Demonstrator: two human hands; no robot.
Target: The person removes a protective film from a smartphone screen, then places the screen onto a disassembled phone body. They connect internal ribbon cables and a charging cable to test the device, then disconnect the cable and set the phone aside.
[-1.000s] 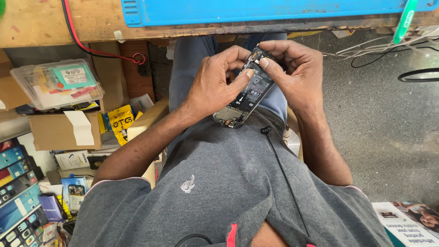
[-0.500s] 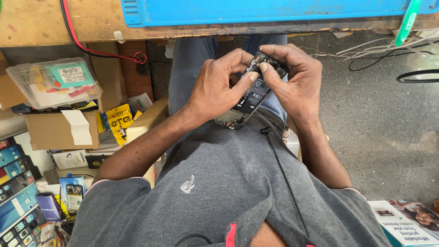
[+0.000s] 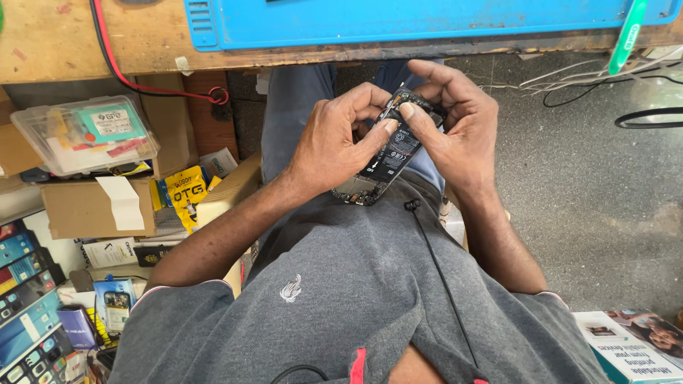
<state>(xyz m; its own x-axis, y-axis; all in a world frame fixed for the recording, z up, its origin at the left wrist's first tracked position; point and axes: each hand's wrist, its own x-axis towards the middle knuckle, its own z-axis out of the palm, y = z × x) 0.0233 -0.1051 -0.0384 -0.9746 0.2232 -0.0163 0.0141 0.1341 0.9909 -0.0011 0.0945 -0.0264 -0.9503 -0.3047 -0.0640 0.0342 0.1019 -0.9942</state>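
1. Opened phone [image 3: 390, 158]: upper end covered by left hand [image 3: 334, 142] and right hand [image 3: 452, 124].
2. Blue mat [image 3: 427, 21]: cut off at top edge.
3. Printed box [image 3: 633, 345]: cropped at bottom right corner.

this is a small phone repair workshop, and i sit at its bench. a worn wooden worktop [image 3: 85, 35] runs along the top edge, carrying a blue repair mat [image 3: 427, 18]. red and black cables [image 3: 128, 75] hang over the worktop's edge. in my lap i hold an opened phone [image 3: 388, 153] with its battery and circuit board exposed. to my left stand a clear plastic parts box [image 3: 85, 135], a taped cardboard box [image 3: 92, 206], and stacked retail packs of phone accessories [image 3: 28, 284]. loose wires [image 3: 569, 75] lie on the grey floor to my right.
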